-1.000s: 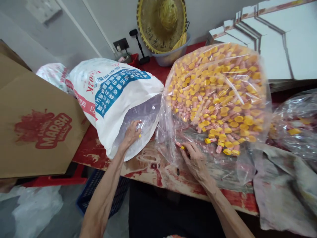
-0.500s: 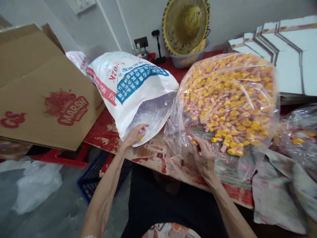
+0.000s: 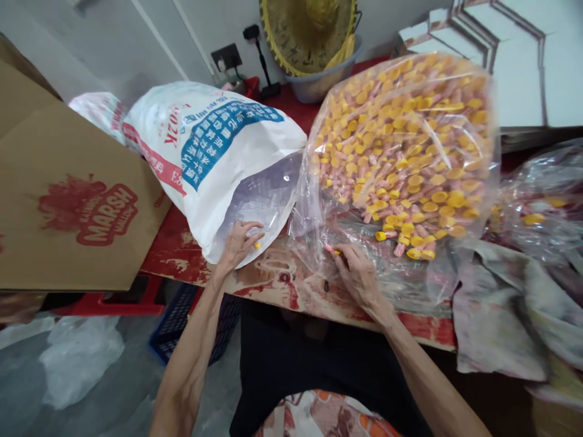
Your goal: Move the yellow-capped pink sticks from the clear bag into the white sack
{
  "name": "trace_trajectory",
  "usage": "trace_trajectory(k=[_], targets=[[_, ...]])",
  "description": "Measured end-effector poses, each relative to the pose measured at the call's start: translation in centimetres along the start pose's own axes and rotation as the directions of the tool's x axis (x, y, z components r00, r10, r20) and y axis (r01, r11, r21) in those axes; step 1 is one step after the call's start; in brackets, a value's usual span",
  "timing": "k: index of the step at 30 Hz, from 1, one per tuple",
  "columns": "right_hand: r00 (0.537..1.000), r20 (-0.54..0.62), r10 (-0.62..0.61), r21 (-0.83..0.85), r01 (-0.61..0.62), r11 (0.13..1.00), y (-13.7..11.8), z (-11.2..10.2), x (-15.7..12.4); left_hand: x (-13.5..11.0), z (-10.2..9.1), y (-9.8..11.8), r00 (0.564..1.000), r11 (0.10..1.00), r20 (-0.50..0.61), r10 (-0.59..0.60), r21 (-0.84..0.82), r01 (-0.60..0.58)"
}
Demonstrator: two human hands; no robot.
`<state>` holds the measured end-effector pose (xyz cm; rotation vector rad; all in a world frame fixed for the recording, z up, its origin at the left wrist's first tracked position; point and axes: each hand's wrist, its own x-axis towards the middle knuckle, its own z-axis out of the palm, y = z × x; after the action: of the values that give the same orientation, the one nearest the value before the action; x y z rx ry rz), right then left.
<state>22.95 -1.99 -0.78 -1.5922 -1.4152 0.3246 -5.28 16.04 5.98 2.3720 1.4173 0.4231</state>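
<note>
At the mouth of the white woven sack [image 3: 150, 121], my left hand [image 3: 239, 244] reaches in with bent fingers over loose clear plastic tubes [image 3: 262, 206]. A small yellow cap [image 3: 257, 245] shows at its lower fingers and seems held there. My right hand [image 3: 357, 270] is closed in a pinch on a pink tube with a yellow cap [image 3: 332, 249], over the spread edge of a clear plastic bag [image 3: 314, 227]. Heaped in that bag are pink tubes with yellow caps [image 3: 410, 158]; a few lie at its opening, just beyond my right hand.
A worn red wooden table [image 3: 273, 273] carries both bags. Left stands a cardboard box [image 3: 68, 243]; below it is a blue crate [image 3: 168, 334]. Behind are a basin [image 3: 314, 85] and a straw hat [image 3: 305, 36]. White folded cartons [image 3: 510, 67] and a cloth [image 3: 496, 309] lie to the right.
The view has shifted, so the bags sit further left and higher. My right hand's fingers have closed on the capped tube. My left hand stays at the sack mouth.
</note>
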Motion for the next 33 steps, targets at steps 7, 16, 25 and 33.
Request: trace_trajectory(k=[7,16,25,33], targets=[[0.969,0.229,0.093,0.394,-0.179,0.901,-4.3,-1.2,0.6,-3.2,0.6,7.8,0.928,0.915,0.251,0.276,-0.364,-0.174],[0.988,0.131,0.085,0.352,-0.126,0.927,-2.9,1.2,-2.9,-6.1,4.6,11.6,0.935,0.977,0.288,0.205,-0.120,-0.178],[0.915,-0.386,0.119,-0.321,-0.254,0.912,3.2,-4.5,-0.3,-3.7,5.9,12.0,0.877,0.987,0.453,0.161,-0.058,-0.151],[0.939,-0.331,0.095,-0.439,-0.242,0.865,4.9,-4.5,-0.8,-6.5,6.0,12.2,0.948,0.975,0.230,0.221,-0.076,-0.209]])
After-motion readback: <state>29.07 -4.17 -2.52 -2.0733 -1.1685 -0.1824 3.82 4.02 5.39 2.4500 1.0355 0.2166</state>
